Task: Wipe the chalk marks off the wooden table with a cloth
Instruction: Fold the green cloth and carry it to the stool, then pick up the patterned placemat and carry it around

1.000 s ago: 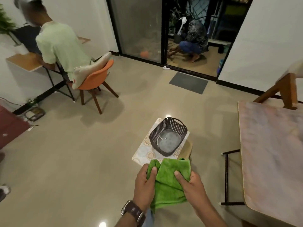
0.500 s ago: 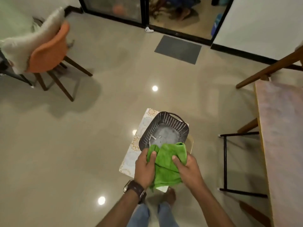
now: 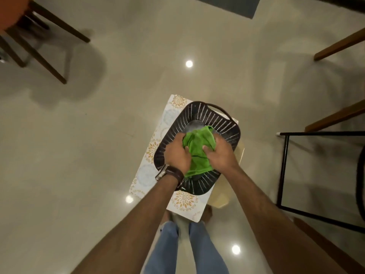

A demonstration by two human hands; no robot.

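Both hands clench the green cloth (image 3: pixel 197 149) in a shared grip: the left hand (image 3: pixel 177 153) curls over its left side, the right hand (image 3: pixel 219 155) pinches its right side, thumb on top. Bunched between them, the cloth sits over the open mouth of a dark slotted basket (image 3: pixel 223 123); whether it touches the basket's floor cannot be told. A brown-strapped watch (image 3: pixel 169 174) circles the left wrist. That basket stands on a small tabletop (image 3: pixel 146 175) covered with a floral-patterned sheet. Blue jeans (image 3: pixel 167 248) show below. To the right stands a black metal frame (image 3: pixel 284 165) with wooden legs beyond it; upper left, dark chair legs (image 3: pixel 57 22). Glossy beige floor tiles (image 3: pixel 79 155) reflect ceiling lights.
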